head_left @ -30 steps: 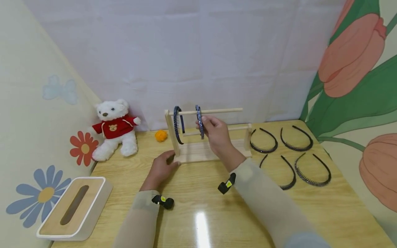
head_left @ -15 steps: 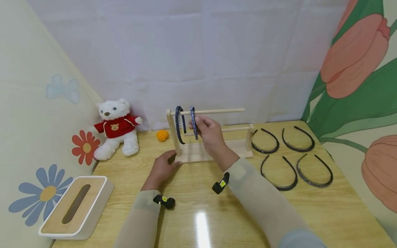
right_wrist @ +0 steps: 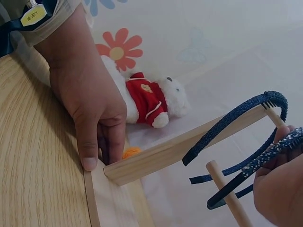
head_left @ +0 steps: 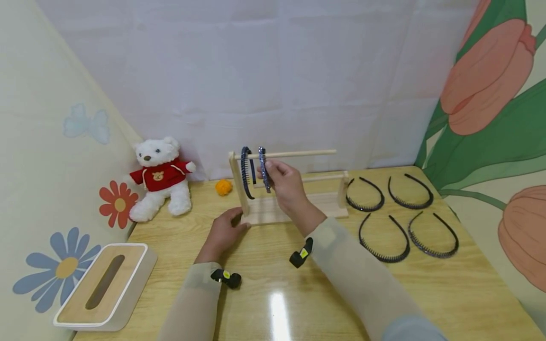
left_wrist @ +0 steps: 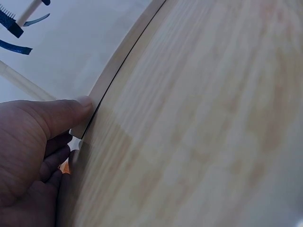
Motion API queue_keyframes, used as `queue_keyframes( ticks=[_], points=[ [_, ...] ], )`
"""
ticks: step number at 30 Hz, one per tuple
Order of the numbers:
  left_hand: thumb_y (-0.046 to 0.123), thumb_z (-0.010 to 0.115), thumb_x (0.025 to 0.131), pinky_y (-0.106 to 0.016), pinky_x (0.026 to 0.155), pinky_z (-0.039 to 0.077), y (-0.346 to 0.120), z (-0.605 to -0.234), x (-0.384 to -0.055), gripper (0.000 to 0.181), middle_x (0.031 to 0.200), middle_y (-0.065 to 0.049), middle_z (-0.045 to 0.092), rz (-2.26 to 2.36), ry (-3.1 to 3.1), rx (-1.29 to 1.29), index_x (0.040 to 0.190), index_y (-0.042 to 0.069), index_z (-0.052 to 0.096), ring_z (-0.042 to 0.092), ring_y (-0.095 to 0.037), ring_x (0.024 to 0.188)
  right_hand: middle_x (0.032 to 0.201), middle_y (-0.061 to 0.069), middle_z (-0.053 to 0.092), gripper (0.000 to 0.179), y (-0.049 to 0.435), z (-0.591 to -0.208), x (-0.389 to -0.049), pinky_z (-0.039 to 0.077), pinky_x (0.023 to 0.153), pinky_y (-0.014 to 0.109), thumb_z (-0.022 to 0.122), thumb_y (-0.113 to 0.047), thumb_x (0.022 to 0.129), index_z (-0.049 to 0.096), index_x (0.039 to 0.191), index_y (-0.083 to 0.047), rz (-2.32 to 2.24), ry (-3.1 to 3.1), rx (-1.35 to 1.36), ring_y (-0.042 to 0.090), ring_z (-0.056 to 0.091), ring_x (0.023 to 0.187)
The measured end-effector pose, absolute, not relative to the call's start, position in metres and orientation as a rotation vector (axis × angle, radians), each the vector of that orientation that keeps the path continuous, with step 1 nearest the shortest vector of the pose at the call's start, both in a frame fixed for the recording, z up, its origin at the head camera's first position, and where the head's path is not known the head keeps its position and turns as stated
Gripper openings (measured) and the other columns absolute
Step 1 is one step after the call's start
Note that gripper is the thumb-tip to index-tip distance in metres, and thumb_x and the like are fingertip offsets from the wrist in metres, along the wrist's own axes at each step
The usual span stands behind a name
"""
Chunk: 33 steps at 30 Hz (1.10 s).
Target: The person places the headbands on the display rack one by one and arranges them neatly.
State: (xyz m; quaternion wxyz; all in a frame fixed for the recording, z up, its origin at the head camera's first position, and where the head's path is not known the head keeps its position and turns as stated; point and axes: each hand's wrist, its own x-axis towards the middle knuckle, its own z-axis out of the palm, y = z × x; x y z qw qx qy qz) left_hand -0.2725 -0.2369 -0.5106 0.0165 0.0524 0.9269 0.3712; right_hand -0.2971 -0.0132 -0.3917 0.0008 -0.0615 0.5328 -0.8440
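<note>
A wooden rack (head_left: 273, 217) with two dowels stands on the table. On its upper dowel, near the left post, hangs a dark blue toothed headband (head_left: 245, 171). My right hand (head_left: 287, 187) pinches a glittery headband (head_left: 263, 168) that hangs over the same dowel, just right of the first one and apart from it. In the right wrist view, the glittery headband (right_wrist: 258, 168) is studded with silver specks. At the base's left end my left hand (head_left: 222, 233) grips the corner. The left wrist view shows its thumb (left_wrist: 71, 113) on the base's edge, the other fingers curled below.
Several black toothed headbands (head_left: 390, 259) lie on the table right of the rack. A white teddy bear (head_left: 164, 189) in a red hoodie sits at the left, with an orange pompom (head_left: 223, 187) beside the rack. A tissue box (head_left: 106, 284) stands front left.
My right hand has slid the glittery headband leftward along the upper dowel, closer to the dark blue one. The left hand stays on the base corner. The head view has shifted slightly.
</note>
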Motion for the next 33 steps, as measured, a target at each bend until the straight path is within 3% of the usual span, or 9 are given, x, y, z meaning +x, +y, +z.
queue_keyframes(
  ticks=[5,7,14,20,24,27,33],
  points=[
    [0.021,0.076,0.105,-0.061,0.131,0.036,-0.2369,-0.5089,-0.2720,0.057,0.164,-0.023,0.053,1.153,2.877,0.154,0.157,0.007,0.058,0.045,-0.045,0.156,0.136,0.035,0.069,0.032,-0.0118,-0.3924,-0.2967,0.060,0.109,0.043,0.060,-0.017,0.113,0.070,0.133,0.007,-2.620,1.683,-0.207,0.010,0.077,0.091],
    [0.021,0.076,0.105,-0.061,0.131,0.036,-0.2374,-0.5084,-0.2720,0.057,0.164,-0.022,0.053,1.153,2.877,0.153,0.158,0.007,0.058,0.045,-0.045,0.156,0.135,0.034,0.070,0.032,-0.0112,-0.3926,-0.2968,0.060,0.111,0.045,0.060,-0.017,0.113,0.071,0.132,0.006,-2.620,1.676,-0.211,0.011,0.077,0.091],
    [0.021,0.075,0.105,-0.062,0.130,0.036,-0.2390,-0.5116,-0.2738,0.057,0.164,-0.023,0.053,1.147,2.891,0.162,0.157,0.007,0.058,0.046,-0.046,0.155,0.125,0.031,0.074,0.031,-0.0100,-0.3918,-0.2954,0.062,0.082,0.024,0.061,-0.016,0.113,0.072,0.130,0.008,-2.646,1.633,-0.217,0.012,0.075,0.087],
    [0.018,0.077,0.104,-0.060,0.128,0.040,-0.2387,-0.5135,-0.2743,0.056,0.161,-0.024,0.056,1.157,2.908,0.194,0.156,0.005,0.060,0.049,-0.045,0.153,0.102,0.004,0.080,0.032,-0.0105,-0.3931,-0.2945,0.062,0.083,0.024,0.060,-0.016,0.113,0.071,0.128,0.011,-2.644,1.610,-0.247,0.012,0.076,0.088],
    [0.018,0.076,0.104,-0.060,0.127,0.041,-0.2386,-0.5140,-0.2742,0.055,0.160,-0.024,0.056,1.158,2.915,0.197,0.155,0.005,0.060,0.051,-0.045,0.152,0.099,-0.001,0.080,0.033,-0.0112,-0.3933,-0.2943,0.061,0.084,0.023,0.060,-0.016,0.114,0.070,0.128,0.012,-2.636,1.617,-0.257,0.011,0.076,0.088],
    [0.018,0.076,0.105,-0.060,0.127,0.041,-0.2388,-0.5146,-0.2742,0.055,0.161,-0.025,0.056,1.154,2.916,0.198,0.156,0.005,0.059,0.050,-0.045,0.152,0.101,0.000,0.081,0.032,-0.0111,-0.3933,-0.2939,0.060,0.082,0.022,0.060,-0.017,0.114,0.072,0.127,0.010,-2.626,1.626,-0.250,0.011,0.076,0.088],
    [0.018,0.076,0.104,-0.060,0.128,0.041,-0.2393,-0.5138,-0.2734,0.056,0.161,-0.024,0.056,1.170,2.896,0.193,0.156,0.006,0.060,0.050,-0.044,0.153,0.127,0.030,0.075,0.031,-0.0117,-0.3947,-0.2950,0.060,0.080,0.020,0.059,-0.017,0.114,0.072,0.128,0.008,-2.618,1.634,-0.247,0.014,0.076,0.091]
  ],
)
